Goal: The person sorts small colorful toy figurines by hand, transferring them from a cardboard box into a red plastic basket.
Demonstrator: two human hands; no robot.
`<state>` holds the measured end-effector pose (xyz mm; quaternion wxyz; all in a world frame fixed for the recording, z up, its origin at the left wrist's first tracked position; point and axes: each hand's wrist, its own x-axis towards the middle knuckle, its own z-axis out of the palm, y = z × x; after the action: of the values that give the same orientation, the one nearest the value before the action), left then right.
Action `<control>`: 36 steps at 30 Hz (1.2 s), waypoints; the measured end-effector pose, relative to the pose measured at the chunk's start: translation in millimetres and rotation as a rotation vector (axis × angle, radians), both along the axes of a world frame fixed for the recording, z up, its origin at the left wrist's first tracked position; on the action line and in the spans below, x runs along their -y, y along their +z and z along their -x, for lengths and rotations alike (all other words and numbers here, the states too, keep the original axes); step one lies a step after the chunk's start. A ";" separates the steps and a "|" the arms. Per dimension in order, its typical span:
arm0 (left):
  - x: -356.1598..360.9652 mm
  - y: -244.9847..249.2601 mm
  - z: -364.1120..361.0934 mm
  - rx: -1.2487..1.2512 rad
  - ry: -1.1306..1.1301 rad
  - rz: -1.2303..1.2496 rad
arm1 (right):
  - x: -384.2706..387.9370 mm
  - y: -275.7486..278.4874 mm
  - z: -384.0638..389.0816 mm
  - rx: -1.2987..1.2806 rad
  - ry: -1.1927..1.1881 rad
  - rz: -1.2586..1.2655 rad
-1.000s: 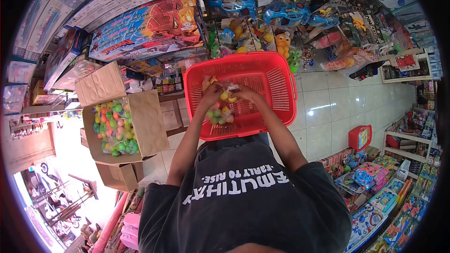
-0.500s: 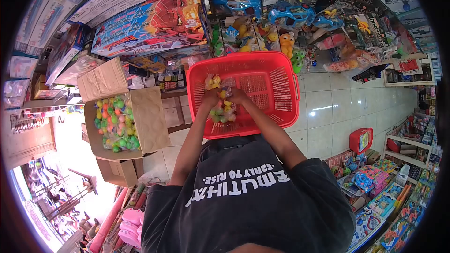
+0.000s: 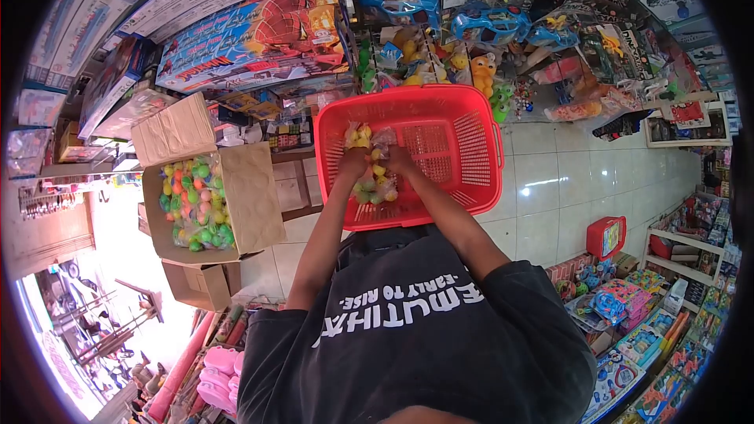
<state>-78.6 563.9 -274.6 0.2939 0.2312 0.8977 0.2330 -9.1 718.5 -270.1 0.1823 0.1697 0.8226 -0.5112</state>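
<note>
This is a toy shop. Boxed toys (image 3: 251, 39) are stacked high along one wall, and blue toy guns (image 3: 487, 23) in packs marked DINOSAUR hang in rows above them. A red plastic shopping basket (image 3: 471, 118) holds a clear bag of small toys (image 3: 373, 184). Beside it, an open cardboard box (image 3: 251, 204) is full of bright balls (image 3: 192, 204). Across the glossy tiled floor (image 3: 565, 188), low shelves (image 3: 667, 267) carry more packaged toys.
</note>
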 end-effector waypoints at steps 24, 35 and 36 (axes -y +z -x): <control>1.3 15.6 -5.1 -0.025 -0.058 0.035 | -8.0 -15.6 -2.9 0.138 0.077 0.121; 19.1 101.3 -23.0 -0.054 -0.009 -0.300 | -33.3 51.8 -17.8 0.135 0.367 -0.284; 25.4 107.4 -27.9 0.021 0.059 -0.427 | -34.4 52.9 -23.6 0.167 0.366 -0.244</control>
<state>-50.8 538.4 -167.3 0.2407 0.2592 0.8312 0.4289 14.5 752.9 -217.2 0.3176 0.0805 0.8774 -0.3504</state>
